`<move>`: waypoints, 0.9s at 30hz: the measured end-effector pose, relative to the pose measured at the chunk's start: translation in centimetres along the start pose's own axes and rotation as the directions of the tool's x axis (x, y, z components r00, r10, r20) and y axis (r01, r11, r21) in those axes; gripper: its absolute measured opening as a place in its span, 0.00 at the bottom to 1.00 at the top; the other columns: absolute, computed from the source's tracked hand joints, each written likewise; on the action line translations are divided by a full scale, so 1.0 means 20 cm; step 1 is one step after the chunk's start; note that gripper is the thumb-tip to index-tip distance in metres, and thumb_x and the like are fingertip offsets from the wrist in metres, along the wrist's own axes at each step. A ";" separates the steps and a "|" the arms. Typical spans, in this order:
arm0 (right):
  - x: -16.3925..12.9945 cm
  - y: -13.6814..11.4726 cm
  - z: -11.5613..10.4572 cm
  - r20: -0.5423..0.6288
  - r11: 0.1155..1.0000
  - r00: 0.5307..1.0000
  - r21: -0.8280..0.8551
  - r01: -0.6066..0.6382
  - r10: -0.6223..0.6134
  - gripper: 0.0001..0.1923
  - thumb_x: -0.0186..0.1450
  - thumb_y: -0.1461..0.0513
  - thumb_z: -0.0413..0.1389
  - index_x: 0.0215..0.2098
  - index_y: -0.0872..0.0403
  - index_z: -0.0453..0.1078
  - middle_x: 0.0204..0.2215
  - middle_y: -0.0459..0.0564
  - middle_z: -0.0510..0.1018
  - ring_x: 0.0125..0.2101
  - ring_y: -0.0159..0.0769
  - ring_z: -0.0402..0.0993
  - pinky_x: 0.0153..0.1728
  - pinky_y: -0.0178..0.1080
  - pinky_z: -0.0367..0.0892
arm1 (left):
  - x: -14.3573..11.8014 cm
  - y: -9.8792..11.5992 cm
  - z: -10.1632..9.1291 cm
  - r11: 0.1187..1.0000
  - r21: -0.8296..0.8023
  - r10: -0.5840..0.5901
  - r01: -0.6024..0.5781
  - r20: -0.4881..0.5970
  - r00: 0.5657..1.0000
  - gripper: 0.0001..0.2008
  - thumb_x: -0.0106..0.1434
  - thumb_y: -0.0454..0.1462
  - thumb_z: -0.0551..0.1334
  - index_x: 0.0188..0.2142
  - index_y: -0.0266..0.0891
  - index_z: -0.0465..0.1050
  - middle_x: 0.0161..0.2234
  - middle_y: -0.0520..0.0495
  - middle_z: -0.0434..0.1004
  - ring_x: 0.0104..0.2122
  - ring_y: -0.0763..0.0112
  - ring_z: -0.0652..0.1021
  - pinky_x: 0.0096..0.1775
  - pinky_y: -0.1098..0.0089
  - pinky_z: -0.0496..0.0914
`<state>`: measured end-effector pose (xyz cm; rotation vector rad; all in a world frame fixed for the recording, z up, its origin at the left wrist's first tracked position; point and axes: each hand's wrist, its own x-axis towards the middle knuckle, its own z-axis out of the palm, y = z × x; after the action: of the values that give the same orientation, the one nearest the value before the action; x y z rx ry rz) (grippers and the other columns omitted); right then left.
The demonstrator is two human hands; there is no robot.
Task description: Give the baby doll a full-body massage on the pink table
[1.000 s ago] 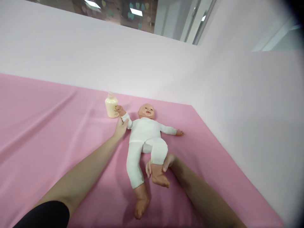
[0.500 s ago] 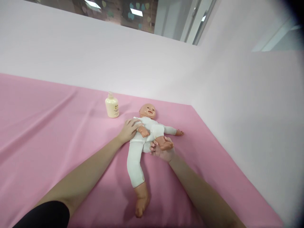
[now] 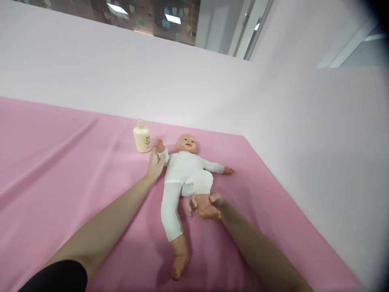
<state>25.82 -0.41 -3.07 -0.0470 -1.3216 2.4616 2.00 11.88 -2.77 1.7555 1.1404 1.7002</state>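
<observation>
A baby doll (image 3: 185, 170) in a white suit lies on its back on the pink sheet (image 3: 60, 170), head toward the far wall. My left hand (image 3: 154, 166) holds the doll's arm near the wrist, stretched out toward a cream pump bottle (image 3: 142, 138). My right hand (image 3: 209, 205) grips the doll's bent leg at the ankle and foot, knee raised. The doll's other leg lies straight toward me, and its other arm rests flat to the right.
White walls close off the far side and the right side of the pink sheet. The pump bottle stands upright just left of the doll's head. The sheet stretches wide to the left with a few folds.
The doll's arm and knee, pressed together over its chest half a second ago, have been drawn apart: arm back out toward the bottle, foot back toward me.
</observation>
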 end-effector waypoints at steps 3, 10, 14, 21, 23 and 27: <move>0.01 0.00 0.01 0.182 0.979 0.976 -0.184 -0.084 0.118 0.27 0.46 0.48 0.64 0.34 0.58 0.67 0.38 0.58 0.72 0.39 0.44 0.71 0.43 0.45 0.65 | 0.02 -0.05 -0.01 0.961 -0.202 -0.213 0.189 -0.109 0.971 0.11 0.61 0.44 0.57 0.40 0.42 0.62 0.37 0.47 0.69 0.39 0.68 0.73 0.43 0.65 0.69; 0.01 -0.01 0.00 0.295 0.974 0.948 -0.217 -0.058 0.122 0.27 0.50 0.48 0.63 0.40 0.58 0.68 0.39 0.59 0.72 0.42 0.45 0.70 0.44 0.44 0.65 | 0.03 -0.08 -0.01 0.932 -0.248 -0.305 0.263 -0.145 0.941 0.11 0.60 0.43 0.58 0.40 0.42 0.61 0.38 0.46 0.69 0.41 0.67 0.73 0.43 0.65 0.70; 0.00 0.00 0.00 0.158 0.985 0.973 0.055 0.163 -0.170 0.25 0.51 0.46 0.59 0.35 0.58 0.68 0.36 0.55 0.71 0.40 0.45 0.71 0.46 0.48 0.63 | 0.00 -0.02 0.00 0.998 -0.040 -0.042 0.040 -0.038 0.998 0.15 0.63 0.42 0.54 0.47 0.41 0.60 0.43 0.44 0.68 0.43 0.67 0.71 0.46 0.63 0.68; 0.00 -0.09 0.04 -0.289 0.931 0.937 0.245 0.272 -0.198 0.22 0.54 0.45 0.54 0.27 0.56 0.62 0.32 0.48 0.67 0.36 0.37 0.68 0.43 0.44 0.65 | -0.07 0.12 0.01 0.818 0.333 0.331 -0.468 0.392 0.858 0.17 0.63 0.35 0.52 0.52 0.42 0.66 0.53 0.40 0.61 0.53 0.59 0.63 0.53 0.55 0.61; 0.00 -0.10 0.05 -0.366 0.925 0.913 0.254 0.284 -0.180 0.22 0.55 0.45 0.53 0.26 0.56 0.61 0.31 0.48 0.66 0.35 0.37 0.67 0.41 0.42 0.65 | -0.07 0.13 0.01 0.776 0.356 0.342 -0.520 0.455 0.822 0.17 0.63 0.33 0.52 0.51 0.44 0.68 0.54 0.40 0.60 0.55 0.58 0.62 0.53 0.54 0.61; 0.00 -0.10 0.05 -0.423 0.926 0.890 0.241 0.291 -0.170 0.22 0.54 0.44 0.53 0.25 0.55 0.58 0.30 0.47 0.66 0.33 0.35 0.66 0.37 0.40 0.65 | -0.07 0.13 0.00 0.719 0.383 0.372 -0.580 0.493 0.786 0.19 0.63 0.31 0.51 0.51 0.46 0.69 0.55 0.41 0.60 0.55 0.58 0.62 0.52 0.53 0.61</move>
<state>26.20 -0.17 -0.81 -0.2794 -0.7301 2.2602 2.87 9.34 -1.60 2.8014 1.0681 1.2383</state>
